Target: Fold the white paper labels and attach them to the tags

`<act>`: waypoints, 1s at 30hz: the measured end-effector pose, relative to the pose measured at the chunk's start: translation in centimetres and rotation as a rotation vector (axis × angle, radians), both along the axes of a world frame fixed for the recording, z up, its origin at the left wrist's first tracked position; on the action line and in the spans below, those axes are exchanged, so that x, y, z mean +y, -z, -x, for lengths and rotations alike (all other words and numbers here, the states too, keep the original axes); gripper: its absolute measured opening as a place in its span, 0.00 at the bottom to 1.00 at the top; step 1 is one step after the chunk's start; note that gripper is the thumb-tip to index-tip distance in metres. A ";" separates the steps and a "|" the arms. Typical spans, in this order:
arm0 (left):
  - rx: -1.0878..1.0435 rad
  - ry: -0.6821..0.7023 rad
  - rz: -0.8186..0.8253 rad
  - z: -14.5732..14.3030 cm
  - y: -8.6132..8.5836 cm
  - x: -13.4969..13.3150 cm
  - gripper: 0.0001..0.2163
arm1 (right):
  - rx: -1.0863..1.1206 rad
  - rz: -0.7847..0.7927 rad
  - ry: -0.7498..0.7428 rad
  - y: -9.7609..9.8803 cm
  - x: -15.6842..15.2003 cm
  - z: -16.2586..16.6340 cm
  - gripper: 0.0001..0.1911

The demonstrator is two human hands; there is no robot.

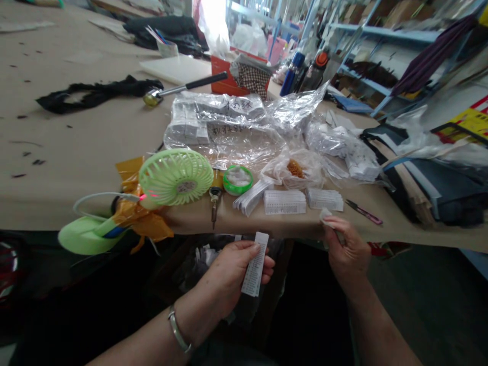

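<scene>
Shows smooth matt paper in the narrow white label strip [255, 264] held in the left hand [232, 277], the small white scrap [325, 214] in the right hand [346, 251] and the stacked white label bundles [284, 202]. Shows glossy, crinkled clear plastic in the heaped bags [244, 127], smooth moulded plastic in the pale-green round fan [176, 176], polished metal in the silver wrist bangle [179, 333]. Shows a matt tan covering [76, 147] on the table and soft, dull black cloth [95, 94].

Wide tan table [76, 152] fills the left of the view, its front edge cutting across the middle, deep shadow underneath. Top right, blue metal shelving [381, 33] stands behind it, racks packed full. A hard white glare [213, 15] blows out top centre. Lower right, dim grey floor [450, 315].
</scene>
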State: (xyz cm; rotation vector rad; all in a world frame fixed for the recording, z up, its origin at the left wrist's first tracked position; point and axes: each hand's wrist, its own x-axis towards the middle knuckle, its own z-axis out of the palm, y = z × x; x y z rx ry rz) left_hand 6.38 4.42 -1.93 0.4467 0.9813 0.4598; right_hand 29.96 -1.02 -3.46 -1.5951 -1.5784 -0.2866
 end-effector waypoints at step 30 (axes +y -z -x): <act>-0.247 -0.243 -0.055 1.9 1.2 -0.2 0.10 | -0.183 0.101 -0.686 0.2 0.7 11.7 0.09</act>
